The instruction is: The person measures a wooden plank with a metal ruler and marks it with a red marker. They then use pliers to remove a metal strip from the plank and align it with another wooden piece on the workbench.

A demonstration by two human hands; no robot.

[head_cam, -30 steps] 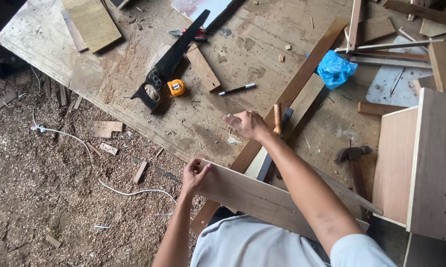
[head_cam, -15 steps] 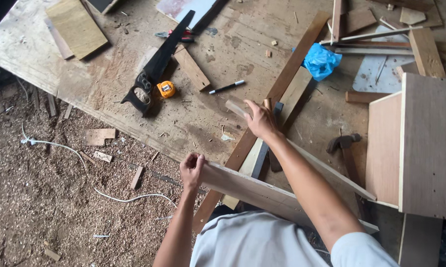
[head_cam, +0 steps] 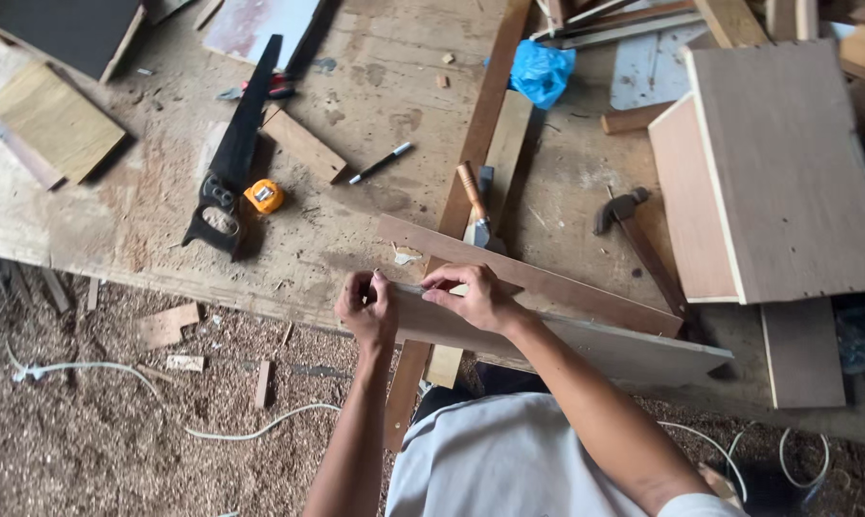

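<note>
While both hands hold the board (head_cam: 586, 340), the left hand (head_cam: 367, 308) pinches its end, the right hand (head_cam: 476, 295) presses flat, and its fingertips are hidden.

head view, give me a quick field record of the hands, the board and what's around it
left hand: grips the near end of the long board
right hand: rests flat on the board's top edge, beside the left
board: thin, long, held on edge across the workbench, which is dusty
behind board: chisel and hammer
left of hands: handsaw, orange tape measure, black marker
right side: stacked plywood panels
floor: sawdust, white cable
</note>
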